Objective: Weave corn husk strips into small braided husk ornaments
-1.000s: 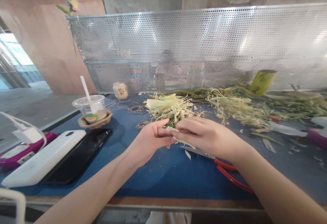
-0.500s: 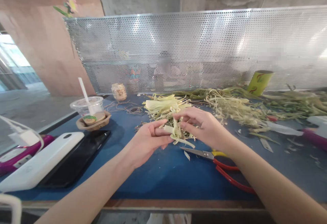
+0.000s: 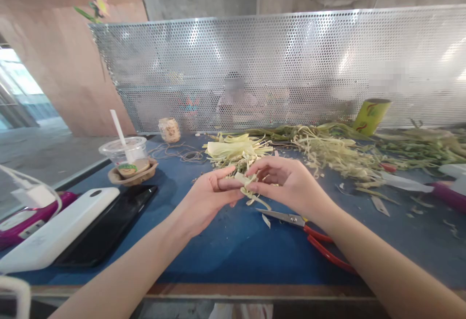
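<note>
- Head view, nearest edge: I note a white power bank (image 3: pixel 58 234) lying on a black phone (image 3: pixel 109 229) at the left of the blue table (image 3: pixel 225 256), with a magenta device (image 3: pixel 22 217) beside them.
- I see both forearms reaching in from the bottom, meeting above the middle of the table.
- My left hand (image 3: pixel 207 197) has its fingers closed on a small bundle of pale husk strips (image 3: pixel 247 185), thumb on top.
- My right hand (image 3: pixel 287 183) pinches the same bundle from the other side; the fingers are curled, tips on the strips. The bundle is held clear of the table, and loose ends hang below it.
- Red-handled scissors (image 3: pixel 309 234) lie on the table just under the right wrist, blades pointing left.
- Farther back I record a heap of husk strips (image 3: pixel 236 151) behind the hands, and a longer spread of strips and green stalks (image 3: pixel 338 151) to the right.
- At left, a plastic cup with a straw (image 3: pixel 125 154) stands in a paper holder; coiled twine (image 3: pixel 178 154) lies past it.
- A perforated metal screen (image 3: pixel 255 66) closes the far side; a yellow-green tube (image 3: pixel 371 115) leans against it.
</note>
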The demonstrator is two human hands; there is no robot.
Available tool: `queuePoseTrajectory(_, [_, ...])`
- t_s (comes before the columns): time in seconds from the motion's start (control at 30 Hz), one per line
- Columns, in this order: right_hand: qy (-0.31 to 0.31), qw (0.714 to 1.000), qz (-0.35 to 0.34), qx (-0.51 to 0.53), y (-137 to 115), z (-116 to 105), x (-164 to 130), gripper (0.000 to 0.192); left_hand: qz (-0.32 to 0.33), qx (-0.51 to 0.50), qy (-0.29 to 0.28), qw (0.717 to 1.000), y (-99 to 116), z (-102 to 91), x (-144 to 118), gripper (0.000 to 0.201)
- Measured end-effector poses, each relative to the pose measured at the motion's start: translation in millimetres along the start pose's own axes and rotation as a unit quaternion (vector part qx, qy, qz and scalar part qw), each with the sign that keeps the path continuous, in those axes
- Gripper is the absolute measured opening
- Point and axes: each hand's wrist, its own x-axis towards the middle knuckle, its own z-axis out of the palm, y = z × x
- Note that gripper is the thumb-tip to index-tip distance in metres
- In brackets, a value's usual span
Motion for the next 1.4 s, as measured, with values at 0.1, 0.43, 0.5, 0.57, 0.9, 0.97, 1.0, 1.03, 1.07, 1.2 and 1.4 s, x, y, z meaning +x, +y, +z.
queuePoseTrajectory(0.1, [0.001,1.0,0.005,0.01,0.8,0.5,-0.6,0.014,-0.001,-0.004,0.009,1.0,-1.1,-1.6,0.7,0.078])
queuePoseTrajectory(0.43, [-0.017,0.999,0.006,0.031,0.6,0.3,-1.8,0.013,0.01,-0.003,0.016,1.0,-4.6,-2.0,1.9,0.088])
queuePoseTrajectory(0.5, [-0.02,0.999,0.009,0.03,0.0,0.4,-2.0,0.014,0.014,0.0,0.018,1.0,-4.9,-2.1,2.8,0.089])
queuePoseTrajectory(0.57, [-0.023,0.999,0.007,0.029,0.4,0.6,-2.1,0.014,0.016,0.002,0.019,1.0,-5.3,-2.5,3.6,0.089])
queuePoseTrajectory(0.9, [0.008,0.998,-0.006,0.059,2.7,3.7,-1.3,0.014,0.076,0.031,0.038,0.996,-6.7,-2.9,4.6,0.105])
queuePoseTrajectory(0.97, [0.01,0.998,-0.009,0.066,3.9,4.6,-0.7,0.014,0.084,0.026,0.044,0.995,-7.2,-2.5,4.1,0.108])
queuePoseTrajectory(1.0, [0.008,0.998,-0.011,0.069,4.6,4.9,-0.3,0.015,0.09,0.023,0.043,0.995,-7.4,-2.3,3.8,0.109])
queuePoseTrajectory(1.03, [0.009,0.997,-0.012,0.072,5.2,5.2,0.4,0.015,0.097,0.02,0.043,0.994,-7.5,-2.1,3.4,0.109])
queuePoseTrajectory(1.07, [0.012,0.997,-0.01,0.079,5.6,5.4,1.1,0.015,0.105,0.017,0.041,0.993,-7.5,-1.9,2.9,0.109])
queuePoseTrajectory(1.2, [0.023,0.989,0.012,0.145,3.6,4.4,4.1,0.019,0.146,0.026,0.029,0.988,-6.1,-1.0,0.5,0.106])
queuePoseTrajectory(1.4, [0.054,0.99,-0.021,0.13,-0.5,5.5,2.3,0.018,0.197,0.091,0.079,0.973,-6.3,-1.3,-1.6,0.099])
